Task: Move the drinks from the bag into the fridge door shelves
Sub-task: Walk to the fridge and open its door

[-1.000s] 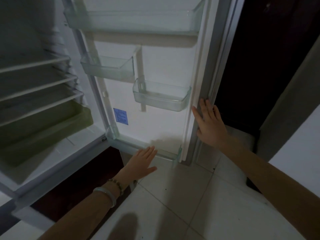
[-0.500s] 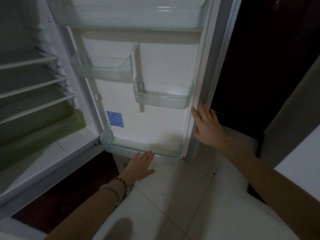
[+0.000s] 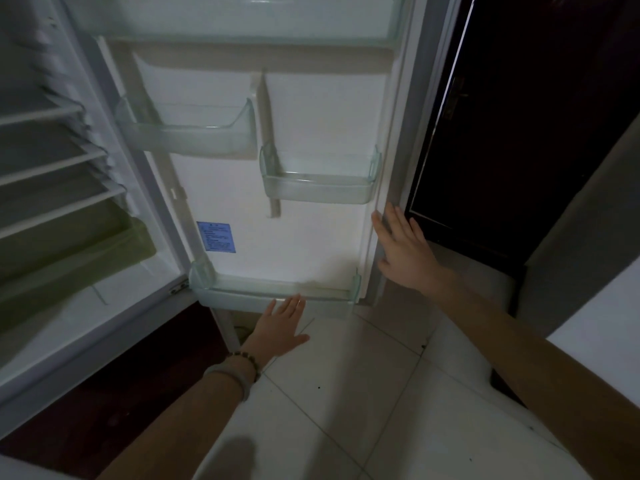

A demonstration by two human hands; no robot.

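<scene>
The fridge door (image 3: 311,237) stands open in front of me, its inner side facing me. It carries clear plastic shelves: a wide top shelf (image 3: 242,26), a small left shelf (image 3: 187,140), a small right shelf (image 3: 318,188) and a wide bottom shelf (image 3: 273,296). All look bare. My left hand (image 3: 280,327) is flat with fingers apart, fingertips at the front of the bottom shelf. My right hand (image 3: 401,251) lies flat against the door's right edge, holding nothing. No bag or drinks are in view.
The fridge interior (image 3: 52,202) at left has wire racks and a greenish drawer (image 3: 69,258). A dark wooden door (image 3: 519,133) stands behind the fridge door at right. White floor tiles (image 3: 363,393) lie below. A blue label (image 3: 216,237) sticks on the door.
The view has shifted so the door fills more of the frame. My left hand stays low by the bottom shelf; my right hand keeps its place on the door's edge.
</scene>
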